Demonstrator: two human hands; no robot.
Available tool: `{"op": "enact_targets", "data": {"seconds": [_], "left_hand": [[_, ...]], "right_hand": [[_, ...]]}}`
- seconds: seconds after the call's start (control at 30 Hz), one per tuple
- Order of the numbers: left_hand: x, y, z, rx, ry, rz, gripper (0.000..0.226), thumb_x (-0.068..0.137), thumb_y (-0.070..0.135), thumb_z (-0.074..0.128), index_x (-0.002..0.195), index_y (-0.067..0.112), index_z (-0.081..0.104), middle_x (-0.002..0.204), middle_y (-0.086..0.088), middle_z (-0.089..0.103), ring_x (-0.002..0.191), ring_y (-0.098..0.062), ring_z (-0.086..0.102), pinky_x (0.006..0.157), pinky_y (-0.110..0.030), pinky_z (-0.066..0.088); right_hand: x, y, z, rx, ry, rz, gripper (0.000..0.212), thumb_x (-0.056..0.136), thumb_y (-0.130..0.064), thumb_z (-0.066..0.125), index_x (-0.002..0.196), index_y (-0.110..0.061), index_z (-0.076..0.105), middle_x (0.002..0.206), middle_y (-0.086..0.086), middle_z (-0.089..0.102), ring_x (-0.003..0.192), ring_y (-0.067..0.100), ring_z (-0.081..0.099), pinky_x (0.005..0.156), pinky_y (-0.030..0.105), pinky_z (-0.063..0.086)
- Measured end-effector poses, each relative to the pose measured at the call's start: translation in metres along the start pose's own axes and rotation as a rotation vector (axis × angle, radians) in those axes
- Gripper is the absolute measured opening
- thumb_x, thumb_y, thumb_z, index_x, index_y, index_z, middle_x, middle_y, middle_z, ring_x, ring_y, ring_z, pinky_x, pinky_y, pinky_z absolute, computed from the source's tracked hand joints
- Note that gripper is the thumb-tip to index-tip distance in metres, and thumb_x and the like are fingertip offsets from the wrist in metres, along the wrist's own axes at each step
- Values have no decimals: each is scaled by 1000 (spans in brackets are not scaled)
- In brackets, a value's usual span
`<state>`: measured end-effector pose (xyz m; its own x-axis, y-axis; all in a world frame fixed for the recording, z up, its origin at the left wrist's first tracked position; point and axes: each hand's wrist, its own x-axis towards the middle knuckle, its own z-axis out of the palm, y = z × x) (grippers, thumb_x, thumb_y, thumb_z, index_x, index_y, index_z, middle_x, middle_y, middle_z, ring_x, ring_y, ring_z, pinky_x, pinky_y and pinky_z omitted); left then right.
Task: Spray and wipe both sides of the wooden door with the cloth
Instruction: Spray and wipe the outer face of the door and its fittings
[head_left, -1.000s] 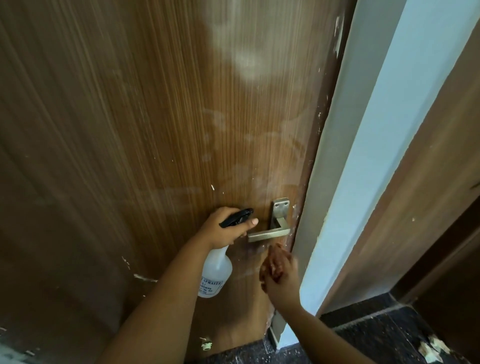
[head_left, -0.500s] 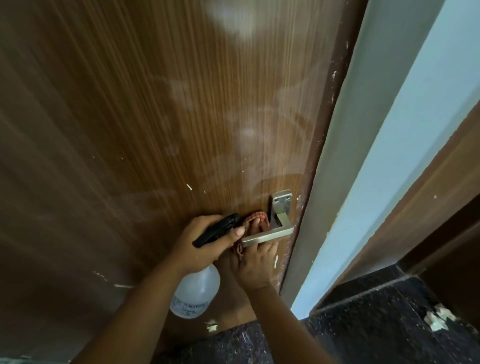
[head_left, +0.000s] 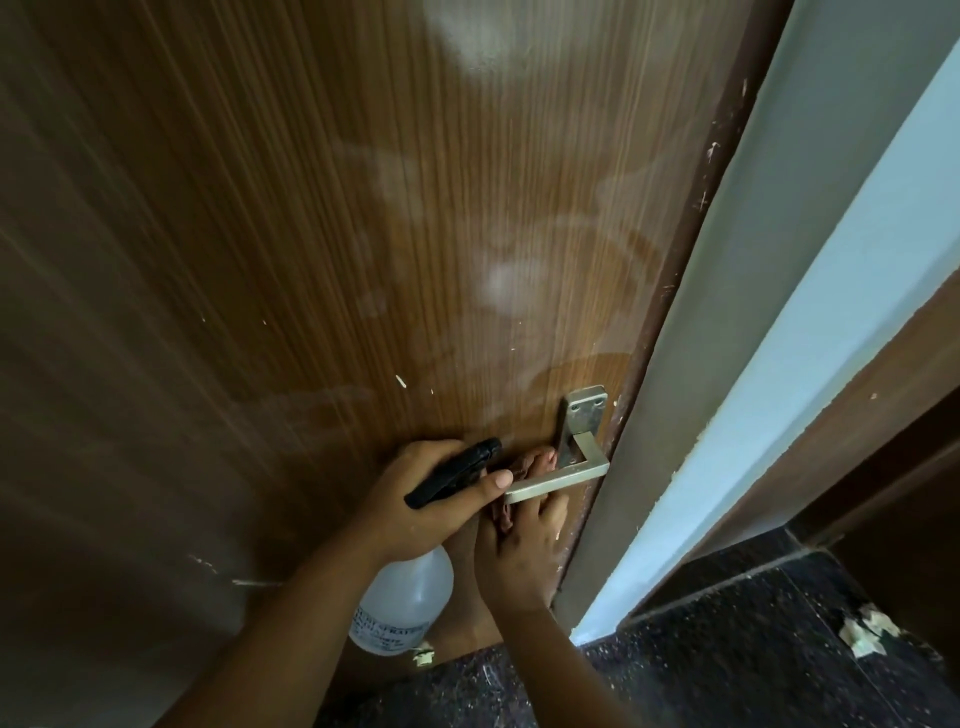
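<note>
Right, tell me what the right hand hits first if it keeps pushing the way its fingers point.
The right hand points up the door, behind the lever of the handle. Straight on, its cloth and fingertips would likely meet the handle's mounting plate first, though depth is hard to judge.

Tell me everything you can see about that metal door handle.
The door handle is a squared lever of matte silvery metal on an upright rectangular backplate with two screws showing at its top. It is mounted near the right edge of the wooden door, its lever running leftward, roughly level. The right hand reaches up behind the lever, pressing a reddish cloth there. The left hand's thumb, gripping the spray bottle, sits right by the lever's free end.
</note>
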<state>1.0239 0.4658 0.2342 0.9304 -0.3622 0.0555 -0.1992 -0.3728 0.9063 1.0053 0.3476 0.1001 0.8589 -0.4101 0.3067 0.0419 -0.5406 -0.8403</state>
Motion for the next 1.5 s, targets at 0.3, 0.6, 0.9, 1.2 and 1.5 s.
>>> {"op": "enact_targets", "data": {"seconds": [0.3,0.6,0.9,1.2,1.5], "left_hand": [[-1,2,2,4,29,-2,33,81,52,67,80,19,70,74,1,72,70,-6,69,60,-20,52],[-3,4,-1,26,-6,-29,36,80,60,64,77,24,68,74,4,71,71,-5,68,64,-26,55],[0,-2,3,-21,4,13,24,90,41,71,85,17,73,67,9,71,63,-3,67,58,-16,48],[3,-10,2,-25,33,-24,17,90,29,74,85,13,70,67,1,65,57,-5,59,56,-27,46],[3,-14,1,-13,20,21,14,89,26,74,86,13,71,69,-4,65,62,-14,61,60,-34,46]], "right_hand": [[-9,32,12,-33,19,55,75,87,-25,55,154,-25,22,122,11,40,108,32,48,93,49,48],[3,25,-61,114,-38,275,37,85,-27,51,120,-32,61,113,4,57,96,24,59,76,34,53],[40,-67,-132,-158,-12,-396,53,80,-33,59,132,-23,59,109,-3,55,85,11,57,65,18,51],[62,-117,-103,-687,-330,74,44,93,-60,44,100,-21,63,98,0,65,81,20,60,66,30,46],[87,-141,-125,-675,-388,104,32,94,-44,56,114,-19,55,94,0,59,80,20,53,64,32,40]]}}
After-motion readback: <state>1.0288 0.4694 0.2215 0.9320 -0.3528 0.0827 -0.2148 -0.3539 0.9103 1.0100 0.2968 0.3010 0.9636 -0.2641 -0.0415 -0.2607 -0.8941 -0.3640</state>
